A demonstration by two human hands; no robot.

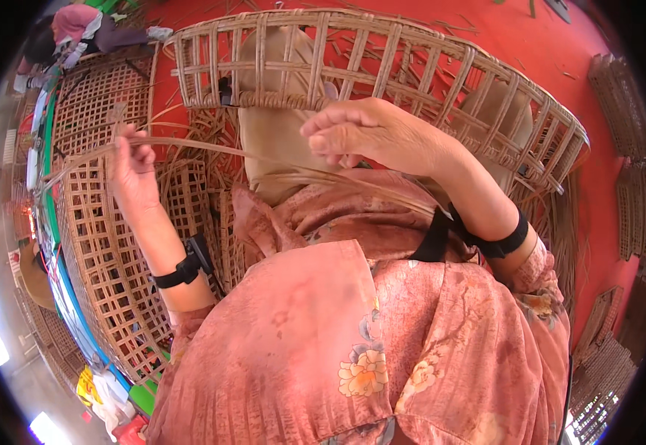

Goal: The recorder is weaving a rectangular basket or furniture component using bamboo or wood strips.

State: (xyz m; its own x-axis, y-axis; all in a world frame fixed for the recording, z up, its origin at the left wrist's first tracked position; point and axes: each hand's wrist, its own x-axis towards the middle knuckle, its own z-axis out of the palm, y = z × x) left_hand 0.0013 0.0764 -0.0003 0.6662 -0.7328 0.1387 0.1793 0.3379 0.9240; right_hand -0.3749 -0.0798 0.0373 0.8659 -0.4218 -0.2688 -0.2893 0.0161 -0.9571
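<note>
Subject: long cane strips [211, 146], running across the lap from between nine and ten o'clock to just right of centre. The left hand [136, 174], at the former end, has its thumb and fingers closed on them. The right hand [360, 137], at one o'clock, has curled fingers above the strips; whether it grips anything cannot be told.

Hazards, in this inspector's judgement. The strips could spring or slide out of line, since only the left hand is seen to secure them. A sharp bend could split the cane. The right-hand run passes close to a black strap [433, 236] and could snag there. The free tail beyond the left hand could catch in the openings of the lattice panel [107, 256] at nine o'clock.

Condition: the strips are pale tan, thin and flat-looking, gently bowed and fanning apart over the lap. No break is visible; the tail is blurred.

Surroundings: an openwork cane frame [388, 59] lies across the legs from twelve to two o'clock, its uprights paired and part of its near rail closely wrapped. Beyond it, cane offcuts [345, 58] litter the red floor [553, 41]. Woven panels [623, 111] are stacked between two and three o'clock. A co-worker [78, 33] is near ten o'clock.
</note>
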